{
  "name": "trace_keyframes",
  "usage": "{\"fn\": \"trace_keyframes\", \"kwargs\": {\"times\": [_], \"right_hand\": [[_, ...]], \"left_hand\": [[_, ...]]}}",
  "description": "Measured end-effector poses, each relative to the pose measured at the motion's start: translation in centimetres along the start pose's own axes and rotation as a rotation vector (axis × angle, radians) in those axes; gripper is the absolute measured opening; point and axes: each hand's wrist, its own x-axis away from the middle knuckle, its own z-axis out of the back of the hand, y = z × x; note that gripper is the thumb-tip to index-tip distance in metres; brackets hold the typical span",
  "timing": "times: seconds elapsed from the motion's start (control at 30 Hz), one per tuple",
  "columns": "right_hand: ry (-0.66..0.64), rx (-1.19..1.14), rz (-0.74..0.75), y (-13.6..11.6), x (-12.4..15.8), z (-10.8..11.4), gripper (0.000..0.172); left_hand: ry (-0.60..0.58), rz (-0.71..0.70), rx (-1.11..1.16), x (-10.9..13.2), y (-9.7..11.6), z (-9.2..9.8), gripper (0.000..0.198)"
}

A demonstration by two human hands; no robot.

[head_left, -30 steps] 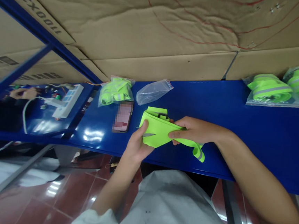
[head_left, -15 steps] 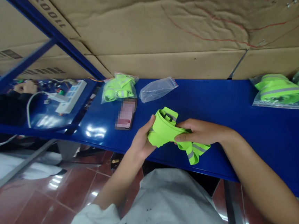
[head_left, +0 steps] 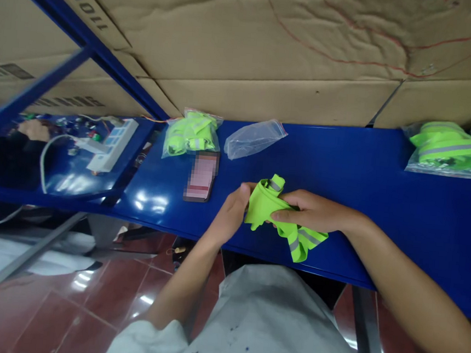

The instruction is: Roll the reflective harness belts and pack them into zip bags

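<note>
A neon-yellow reflective belt [head_left: 262,205] with grey stripes is held above the front part of the blue table, bunched into a loose roll with its ends hanging at the right. My right hand [head_left: 309,209] grips its middle, thumb on top and fingers tucked into the folds. At the roll's left edge is my left hand [head_left: 232,212], closed against the fabric; some of its fingers are hidden behind the belt. Just beyond the hands lies an empty clear plastic bag [head_left: 255,140].
A bag of yellow belts [head_left: 193,134] and a phone [head_left: 201,177] lie at the left. More bagged belts [head_left: 448,145] sit at the far right. Past a blue frame bar [head_left: 62,84] are a power strip [head_left: 114,145] and another person's hand [head_left: 35,130]. Cardboard [head_left: 267,99] walls the back.
The belt's roll has been squeezed narrower, and the buckle that showed inside is out of sight. My left hand has turned and shifted slightly at its left edge. The view has shifted a little.
</note>
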Motion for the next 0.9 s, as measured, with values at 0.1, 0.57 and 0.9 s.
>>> {"fn": "trace_keyframes", "kwargs": {"times": [0.1,0.57,0.9], "right_hand": [[0.040,0.087,-0.015,-0.6,0.2,-0.3,0.034],[0.377,0.206,0.350,-2.4,3.0,0.9,0.038],[0.145,-0.365,0.253,-1.2,1.7,-0.5,0.037]], "left_hand": [[-0.082,0.025,-0.055,0.7,0.9,-0.3,0.057],[0.213,-0.081,0.278,0.0,2.6,0.3,0.052],[0.230,-0.181,0.215,-0.1,1.5,1.0,0.053]]}}
